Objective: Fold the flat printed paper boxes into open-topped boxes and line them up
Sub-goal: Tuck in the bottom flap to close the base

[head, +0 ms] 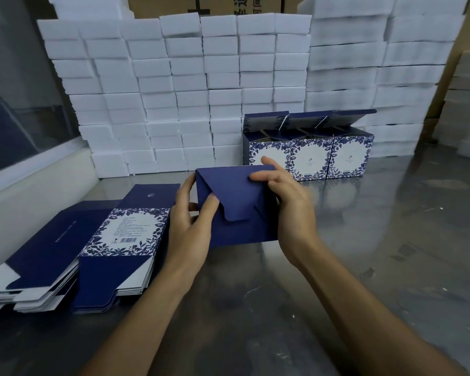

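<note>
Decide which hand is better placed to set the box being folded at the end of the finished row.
Right. The right hand holds the box on the side nearest the three finished boxes, which stand behind and right of it. The left hand is by the flat stack.

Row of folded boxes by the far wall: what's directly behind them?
Behind the three folded boxes rise stacks of white foam blocks, with more at their right. The lowest blocks directly behind are covered by the boxes and their raised lids.

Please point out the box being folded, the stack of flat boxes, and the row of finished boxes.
box being folded (236, 210), head view, on its dark blue bottom flaps.
stack of flat boxes (125, 232), head view, on the top sheet's printed panel.
row of finished boxes (310, 161), head view, on the middle box's front.
</note>
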The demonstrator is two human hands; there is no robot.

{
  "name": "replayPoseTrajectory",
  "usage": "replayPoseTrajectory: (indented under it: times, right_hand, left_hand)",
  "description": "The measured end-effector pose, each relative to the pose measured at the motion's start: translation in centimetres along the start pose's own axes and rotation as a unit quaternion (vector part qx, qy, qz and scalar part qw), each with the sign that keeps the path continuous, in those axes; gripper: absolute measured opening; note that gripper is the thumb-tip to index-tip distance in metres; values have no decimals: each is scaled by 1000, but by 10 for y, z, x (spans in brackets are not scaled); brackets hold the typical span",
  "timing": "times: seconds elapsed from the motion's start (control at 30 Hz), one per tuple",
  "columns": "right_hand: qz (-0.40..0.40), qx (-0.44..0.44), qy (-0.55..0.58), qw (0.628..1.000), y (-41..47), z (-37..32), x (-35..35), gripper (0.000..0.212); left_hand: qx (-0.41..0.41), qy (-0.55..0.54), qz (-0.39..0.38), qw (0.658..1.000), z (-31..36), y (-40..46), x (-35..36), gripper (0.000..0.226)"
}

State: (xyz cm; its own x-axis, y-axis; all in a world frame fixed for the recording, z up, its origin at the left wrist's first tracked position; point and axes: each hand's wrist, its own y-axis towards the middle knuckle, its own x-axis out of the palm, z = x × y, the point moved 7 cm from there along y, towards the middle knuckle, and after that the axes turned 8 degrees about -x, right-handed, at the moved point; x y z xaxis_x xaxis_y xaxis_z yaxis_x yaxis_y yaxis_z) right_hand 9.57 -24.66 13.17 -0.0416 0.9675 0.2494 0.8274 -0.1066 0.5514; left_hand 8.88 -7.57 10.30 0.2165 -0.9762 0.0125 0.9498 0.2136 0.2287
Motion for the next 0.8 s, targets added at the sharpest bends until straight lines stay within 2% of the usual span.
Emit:
replayPoseTrajectory:
  times: [0.1, 0.2, 0.3, 0.37, 0.43, 0.57, 0.67, 0.8]
  right_hand:
    - [-1, -39, -53, 998, -2, -7, 1, 13]
    - [-7, -83, -130, 988, -4, -7, 1, 27]
    - [-33, -115, -154, 981, -7, -11, 6, 45]
    - [-62, -133, -213, 966, -8, -12, 10, 54]
    - [-83, -149, -263, 950, -9, -13, 15, 49]
    - [-76, -133, -284, 946, -11, -7, 16, 24]
    - [-66, -124, -292, 946, -14, -5, 19, 20]
    - [-46, -132, -298, 944, -18, -5, 24, 24]
  left_hand:
    - [-6, -34, -8, 999, 0, 2, 0, 47]
    - [-11, -15, -7, 1000, 5, -2, 0, 37]
    - [-2, 21, -16, 1000, 7, -4, -1, 49]
    - [5, 47, -18, 999, 7, -4, -2, 41]
    - [11, 55, -9, 998, 9, -6, -1, 29]
    - [39, 26, -19, 999, 13, -11, 5, 27]
    - [70, 21, -8, 997, 14, -14, 7, 19]
    - [89, -1, 27, 996, 14, -14, 3, 22]
